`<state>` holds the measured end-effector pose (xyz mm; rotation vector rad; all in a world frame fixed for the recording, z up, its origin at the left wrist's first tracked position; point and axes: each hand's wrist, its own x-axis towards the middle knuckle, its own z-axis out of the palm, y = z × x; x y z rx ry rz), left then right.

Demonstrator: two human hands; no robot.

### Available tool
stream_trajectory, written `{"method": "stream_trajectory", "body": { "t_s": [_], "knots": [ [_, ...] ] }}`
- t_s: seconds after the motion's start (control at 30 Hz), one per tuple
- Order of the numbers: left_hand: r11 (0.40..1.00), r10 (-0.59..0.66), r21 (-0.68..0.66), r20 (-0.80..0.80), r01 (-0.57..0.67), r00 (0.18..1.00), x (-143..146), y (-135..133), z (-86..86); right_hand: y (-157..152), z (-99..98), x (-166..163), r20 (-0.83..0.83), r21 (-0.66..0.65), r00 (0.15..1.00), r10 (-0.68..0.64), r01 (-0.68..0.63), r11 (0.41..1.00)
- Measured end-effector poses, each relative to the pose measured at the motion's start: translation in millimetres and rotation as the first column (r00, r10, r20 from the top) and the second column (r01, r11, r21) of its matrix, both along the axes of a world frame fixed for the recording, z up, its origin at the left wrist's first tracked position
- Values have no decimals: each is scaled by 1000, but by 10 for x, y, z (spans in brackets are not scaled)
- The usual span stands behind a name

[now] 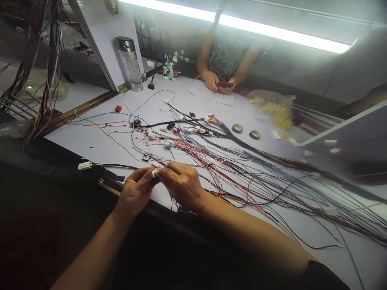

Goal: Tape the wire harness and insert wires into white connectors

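A small white connector [155, 173] is pinched between the thumb and fingers of my left hand [136, 187], above the table's front edge. My right hand [183, 183] is closed right beside it, its fingertips at the connector, where thin wires [167, 192] hang down. Those fingertips are partly hidden, but a wire appears to be in them. A larger white connector [85, 165] on a black-sleeved cable lies to the left of my hands. Just behind them spreads a wire harness [193, 151] with many coloured wires and several white and black connectors.
Across the table a person's hands [222, 83] hold a phone [224, 84] above a paper sheet [196, 94]. Around them are a glass bottle [131, 66], two tape rolls [237, 128], a bag of yellow parts [273, 106] and a red connector [118, 108]. Bundled wires [50, 60] hang at left.
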<state>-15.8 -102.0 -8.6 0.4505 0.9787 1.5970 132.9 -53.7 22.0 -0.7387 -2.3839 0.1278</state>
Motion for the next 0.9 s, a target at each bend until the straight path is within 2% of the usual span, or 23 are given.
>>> {"method": "stream_trajectory", "body": {
  "t_s": [0.1,0.3,0.53,0.73,0.9],
  "knots": [
    [1000,0,14,0,0,1000,2,6,-6,23,-10,9,7,-3,1000,-9,9,1000],
    [999,11,36,-8,-11,1000,22,-13,-15,23,71,151,-36,-153,999,-2,-4,988],
    [999,9,35,-11,-9,1000,35,-20,-2,-10,78,128,-2,-73,999,-34,34,997],
    [999,7,36,-5,-7,1000,20,-7,-8,15,77,65,13,13,1000,-13,12,1000],
    [999,-5,32,-18,6,1000,10,-7,-15,38,100,49,19,23,1000,17,-17,1000]
  ]
}}
